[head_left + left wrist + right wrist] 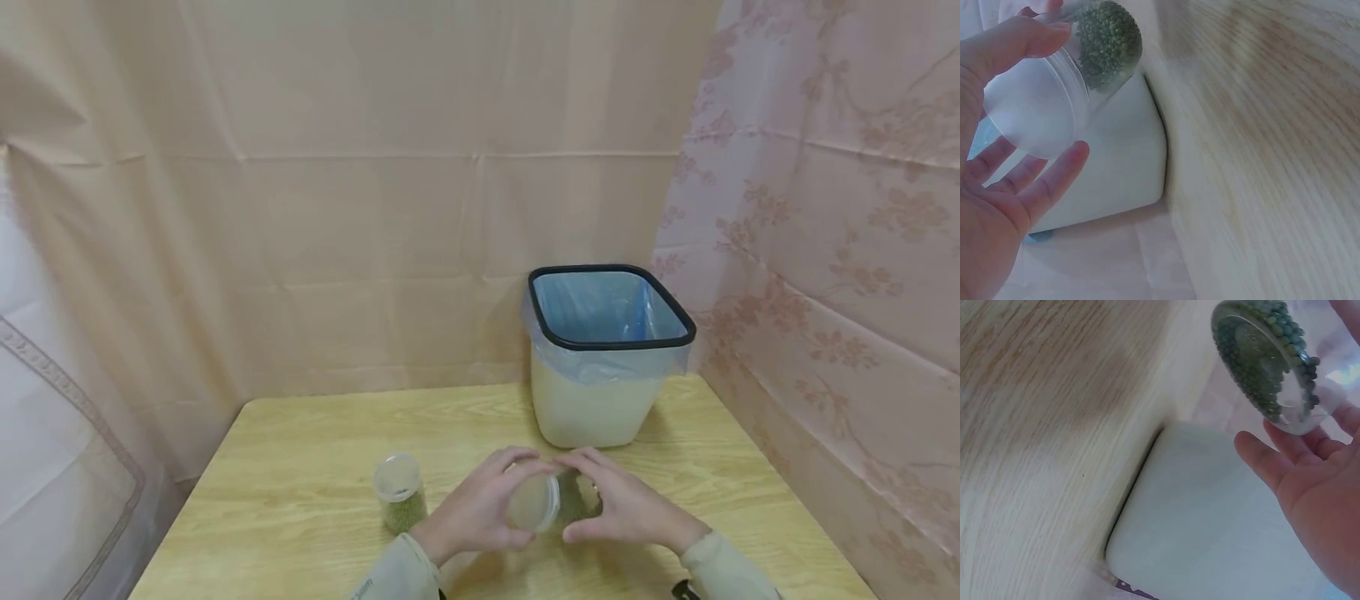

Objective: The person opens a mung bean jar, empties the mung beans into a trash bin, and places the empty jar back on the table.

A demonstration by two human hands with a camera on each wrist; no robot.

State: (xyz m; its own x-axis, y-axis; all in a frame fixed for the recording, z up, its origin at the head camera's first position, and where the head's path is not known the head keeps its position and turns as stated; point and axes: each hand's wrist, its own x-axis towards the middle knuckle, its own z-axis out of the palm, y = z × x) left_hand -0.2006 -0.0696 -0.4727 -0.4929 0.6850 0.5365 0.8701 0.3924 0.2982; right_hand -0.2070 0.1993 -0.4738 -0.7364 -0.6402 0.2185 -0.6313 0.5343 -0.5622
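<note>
A clear plastic jar (pixel 573 500) holding small green beans lies tilted on its side between both hands, above the table. My left hand (pixel 483 504) grips its lid end, thumb on one side and fingers curved round the other. The translucent lid (pixel 1035 106) faces the left palm. Around the base end curl the fingers of my right hand (pixel 630 504). In the right wrist view the beans (pixel 1260 369) show through the jar's round bottom. A second lidded jar (pixel 400 492), partly filled with green beans, stands upright left of the left hand.
Behind the hands, at the table's back right, stands a white bin (pixel 592 400) with a black rim and a bluish liner bag. The wooden table (pixel 300 467) reaches beige cloth (pixel 360 250) at the back and flowered cloth (pixel 840 333) at the right.
</note>
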